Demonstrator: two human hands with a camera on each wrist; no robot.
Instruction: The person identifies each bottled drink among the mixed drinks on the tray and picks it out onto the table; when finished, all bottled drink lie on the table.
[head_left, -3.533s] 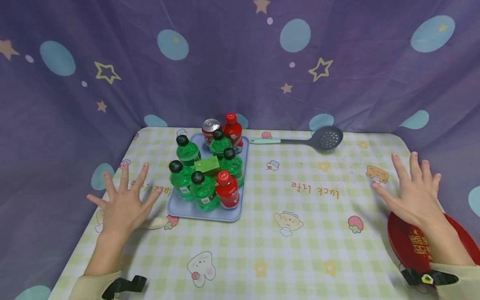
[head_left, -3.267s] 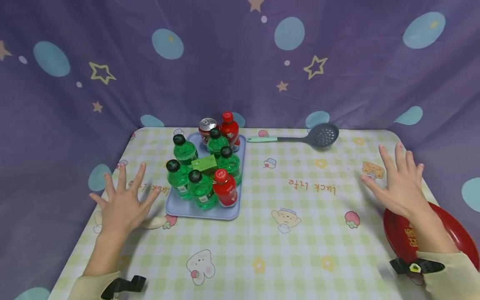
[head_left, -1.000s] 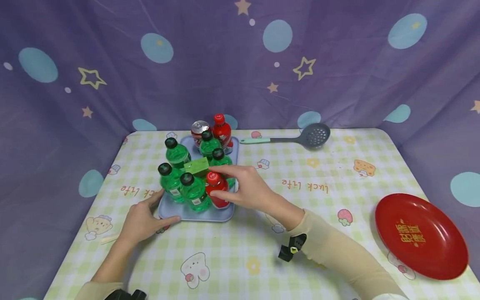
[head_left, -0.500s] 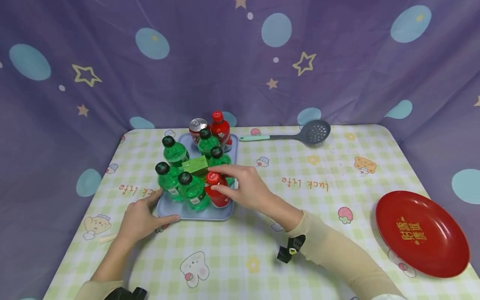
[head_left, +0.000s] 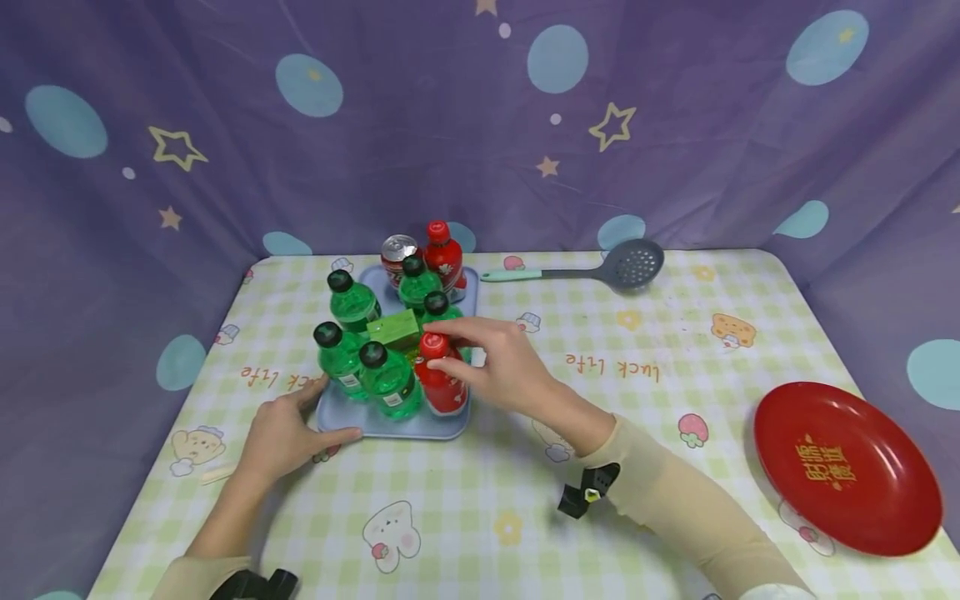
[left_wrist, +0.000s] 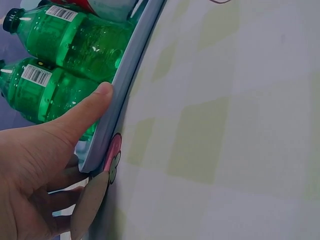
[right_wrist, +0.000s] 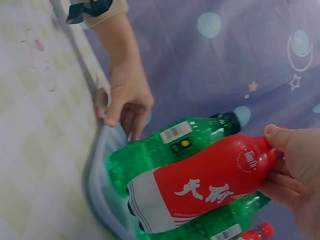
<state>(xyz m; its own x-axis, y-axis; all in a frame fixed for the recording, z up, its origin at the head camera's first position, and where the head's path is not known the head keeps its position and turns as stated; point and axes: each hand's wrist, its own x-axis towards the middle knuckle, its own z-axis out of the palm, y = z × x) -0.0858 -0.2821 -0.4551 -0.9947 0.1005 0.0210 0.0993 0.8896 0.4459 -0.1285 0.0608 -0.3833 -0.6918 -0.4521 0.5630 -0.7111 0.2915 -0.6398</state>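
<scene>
My right hand (head_left: pixel 510 367) pinches a red bottle (head_left: pixel 442 387) by its neck, just under the cap, at the front right of a blue tray (head_left: pixel 405 429). In the right wrist view the red bottle (right_wrist: pixel 200 185) overlaps the green bottles, its white base in sight and apparently a little off the tray. My left hand (head_left: pixel 281 437) holds the tray's front left corner; in the left wrist view its thumb (left_wrist: pixel 92 107) lies at the rim and the fingers are along the other side. Several green bottles (head_left: pixel 392 387) with black caps stand around a green box (head_left: pixel 393 331).
At the tray's back stand a soda can (head_left: pixel 397 254) and another red bottle (head_left: pixel 444 258). A slotted skimmer (head_left: pixel 630 265) with a mint handle lies along the table's far side. A red plate (head_left: pixel 847 467) with gold characters sits at the right edge.
Both hands have come from hovering spread at the sides to the tray: the left to its corner, the right to the red bottle's neck. In the last half second the bottle has risen slightly.
</scene>
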